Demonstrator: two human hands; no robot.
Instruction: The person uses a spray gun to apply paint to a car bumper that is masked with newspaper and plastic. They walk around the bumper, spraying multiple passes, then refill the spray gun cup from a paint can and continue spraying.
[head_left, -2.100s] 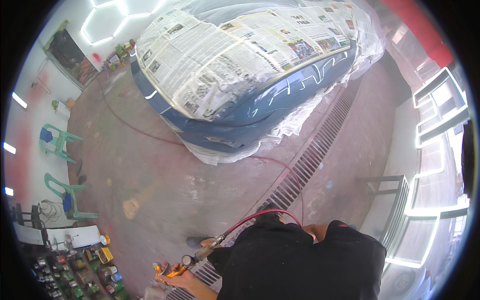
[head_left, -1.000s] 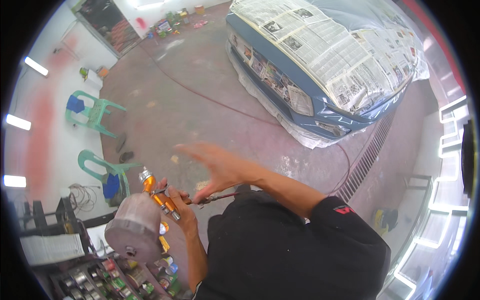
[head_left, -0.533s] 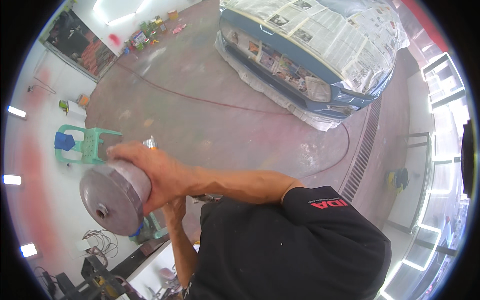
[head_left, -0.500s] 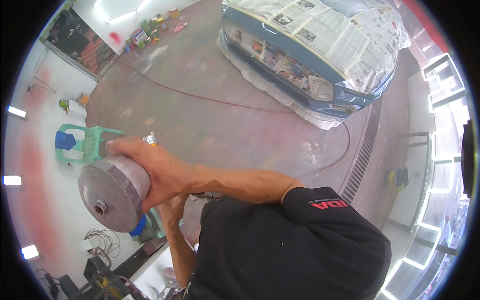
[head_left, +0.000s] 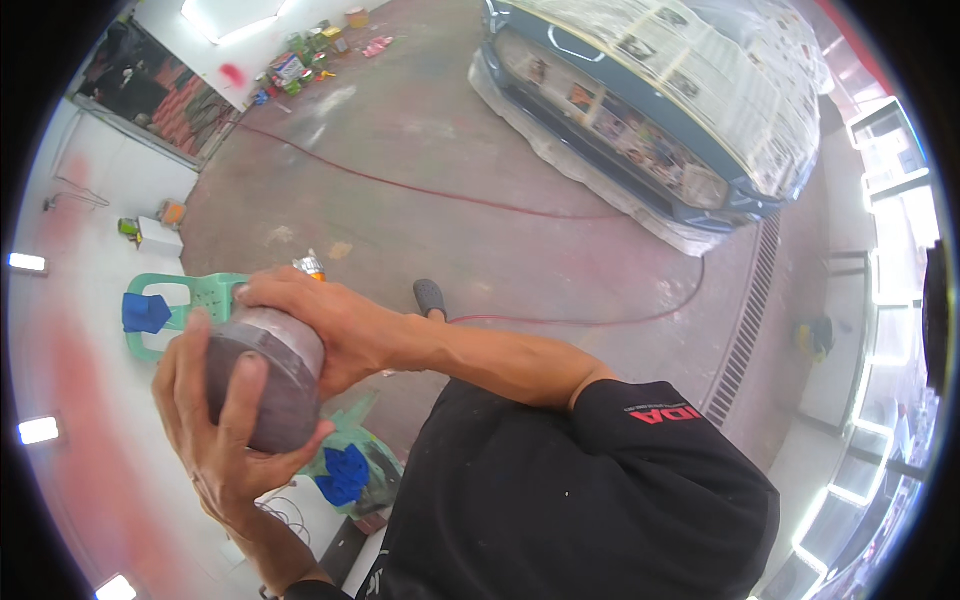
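Between my two hands is the grey cup (head_left: 290, 335) of a paint spray gun, its round lid (head_left: 262, 392) tilted toward me. My right hand (head_left: 345, 335) is wrapped round the side of the cup. Curled over the lid, the fingers and thumb of my left hand (head_left: 225, 440) grip its rim from the left and below. Just beyond my right hand a silver metal piece with an orange ring (head_left: 312, 268) shows, looking like the gun's front end. The rest of the gun is hidden behind my hand and forearm.
A car (head_left: 640, 120) masked with newspaper and plastic stands ahead on the right. A red hose (head_left: 440, 198) lies across the floor. A green plastic chair (head_left: 210, 290) with a blue cloth is at left. A floor drain (head_left: 745, 320) runs at right; cans (head_left: 290, 68) stand far left.
My left hand has come up from beneath my right forearm and closed over the lid. The cup has moved slightly right. My view has shifted, bringing a dark clog into sight.
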